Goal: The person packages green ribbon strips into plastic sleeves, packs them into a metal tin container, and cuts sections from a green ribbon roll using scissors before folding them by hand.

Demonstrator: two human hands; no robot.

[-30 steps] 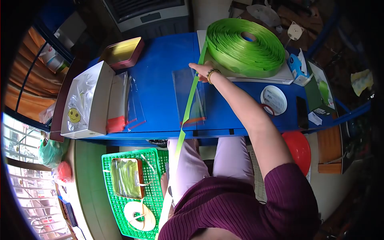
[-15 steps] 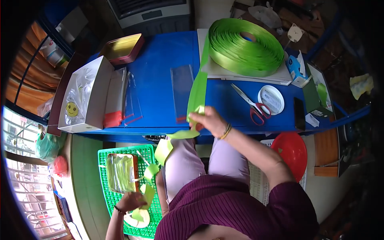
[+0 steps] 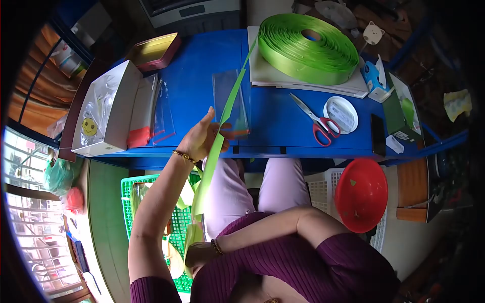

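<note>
A strip of green ribbon [image 3: 208,174] runs from the big ribbon roll [image 3: 308,63] down over the table edge to my lap. My left hand [image 3: 202,137] is at the table's front edge, its thumb raised. The ribbon kinks where it crosses this hand's fingers, which seem to hold it. Low at my left side, my right hand [image 3: 201,253] reaches across my body and is closed on the lower ribbon, its fingers mostly hidden. Loose ribbon hangs over the green plastic basket [image 3: 126,202]. Under the ribbon lies a clear plastic sleeve [image 3: 225,96].
Red-handled scissors [image 3: 317,123] lie beside a white round dish [image 3: 341,115] and a phone [image 3: 377,134]. At left stand a white box [image 3: 113,111], plastic sleeves [image 3: 146,113] and a tin [image 3: 154,53]. A red bowl [image 3: 361,194] sits low at right.
My left hand has risen from the basket to the ribbon at the table edge. My right hand has moved from there down across my body. The ribbon now slants more to the left.
</note>
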